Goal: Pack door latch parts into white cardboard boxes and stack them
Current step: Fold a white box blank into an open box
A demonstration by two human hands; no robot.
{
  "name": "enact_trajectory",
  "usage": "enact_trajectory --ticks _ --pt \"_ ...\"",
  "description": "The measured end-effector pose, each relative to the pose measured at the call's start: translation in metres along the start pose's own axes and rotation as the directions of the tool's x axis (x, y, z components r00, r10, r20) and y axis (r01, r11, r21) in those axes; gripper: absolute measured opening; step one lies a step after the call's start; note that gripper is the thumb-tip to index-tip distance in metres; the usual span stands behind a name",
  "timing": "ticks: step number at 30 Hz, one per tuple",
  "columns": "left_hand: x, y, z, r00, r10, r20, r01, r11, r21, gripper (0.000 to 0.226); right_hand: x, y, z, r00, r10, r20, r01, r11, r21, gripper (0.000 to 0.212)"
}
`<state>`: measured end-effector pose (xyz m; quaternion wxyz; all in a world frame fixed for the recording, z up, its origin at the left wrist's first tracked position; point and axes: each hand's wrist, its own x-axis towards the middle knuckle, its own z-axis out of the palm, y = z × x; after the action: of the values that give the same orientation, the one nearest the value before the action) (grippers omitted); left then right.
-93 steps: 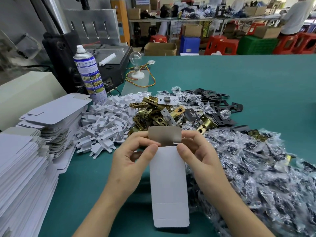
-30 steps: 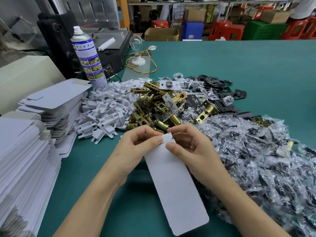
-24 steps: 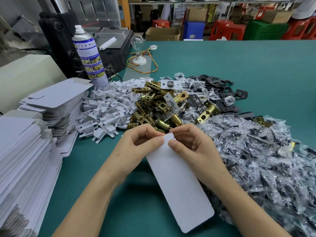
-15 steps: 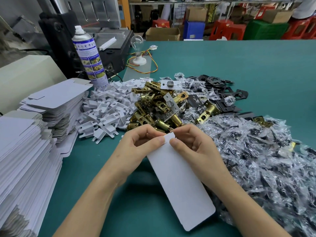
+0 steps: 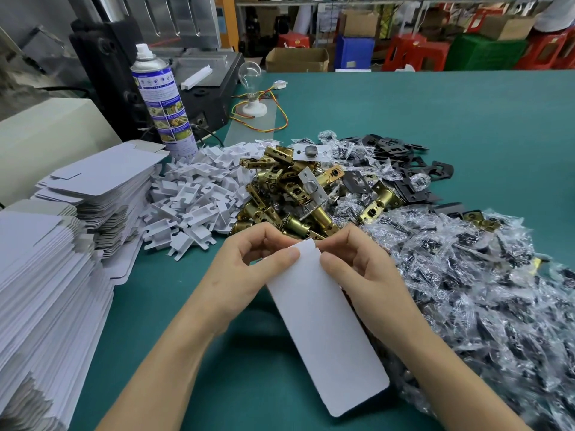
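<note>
A green table (image 5: 435,113) fills the view. On its right side lies a broad heap of clear bagged parts (image 5: 482,290), and on its left stand stacks of flat white cartons (image 5: 46,290). Between them, further back, a pile of white plastic pieces (image 5: 193,194) touches a pile of brass latches (image 5: 289,194), with a spray can (image 5: 161,101) upright behind.

In front of the latches the white cardboard box (image 5: 323,331) is held just above the table, one plain face up. Its long axis runs from the hands back toward the person, the near end slanting right.

The left hand (image 5: 245,272) and right hand (image 5: 364,269) meet at the box's far end. Each pinches a corner, thumb on top, fingers curled behind, forearms converging from below.
</note>
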<state>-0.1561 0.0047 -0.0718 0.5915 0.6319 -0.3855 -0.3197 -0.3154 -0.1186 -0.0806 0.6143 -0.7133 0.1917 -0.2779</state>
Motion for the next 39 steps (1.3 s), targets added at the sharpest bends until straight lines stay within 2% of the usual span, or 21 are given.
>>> enact_trajectory --ticks 3,10,16,19,25,29,32,37,39 --pt "0.001 -0.001 -0.002 0.999 0.027 -0.023 -0.027 0.999 0.029 0.018 0.0 0.0 -0.001 1.0 0.005 0.011 -0.005 1.0 0.03 0.007" --pt "0.0 -0.002 0.005 0.982 0.139 -0.127 -0.122 0.984 0.128 0.018 -0.001 0.0 -0.001 0.996 -0.041 -0.08 0.042 0.999 0.007 0.012" --pt "-0.002 -0.003 0.006 0.968 0.214 -0.133 -0.179 0.956 0.232 0.019 -0.004 -0.001 0.001 0.994 -0.073 -0.084 0.07 0.997 -0.045 0.036" --pt "-0.002 -0.004 0.005 0.961 0.247 -0.124 -0.204 0.937 0.283 0.02 -0.005 -0.003 0.002 0.992 -0.104 -0.073 0.096 0.99 -0.108 0.036" --pt "-0.001 -0.006 0.005 0.961 0.255 -0.104 -0.218 0.934 0.284 0.021 -0.004 -0.002 0.002 0.992 -0.091 -0.083 0.083 0.992 -0.1 0.03" --pt "-0.002 -0.007 0.007 0.921 0.377 -0.1 -0.322 0.879 0.35 0.015 -0.004 -0.002 0.003 0.992 -0.094 -0.086 0.084 0.99 -0.115 0.025" --pt "-0.004 -0.009 0.011 0.922 0.348 -0.168 -0.304 0.921 0.243 0.019 -0.004 -0.004 0.001 0.991 -0.085 -0.108 0.074 0.992 -0.099 0.023" --pt "-0.006 -0.008 0.025 0.945 0.246 -0.217 -0.268 0.96 -0.077 0.028 -0.005 -0.003 -0.001 0.988 0.007 -0.153 0.005 0.997 0.078 0.02" --pt "-0.007 -0.009 0.028 0.937 0.245 -0.248 -0.266 0.962 -0.057 0.023 -0.005 -0.003 -0.001 0.987 0.008 -0.161 0.004 0.997 0.072 0.023"
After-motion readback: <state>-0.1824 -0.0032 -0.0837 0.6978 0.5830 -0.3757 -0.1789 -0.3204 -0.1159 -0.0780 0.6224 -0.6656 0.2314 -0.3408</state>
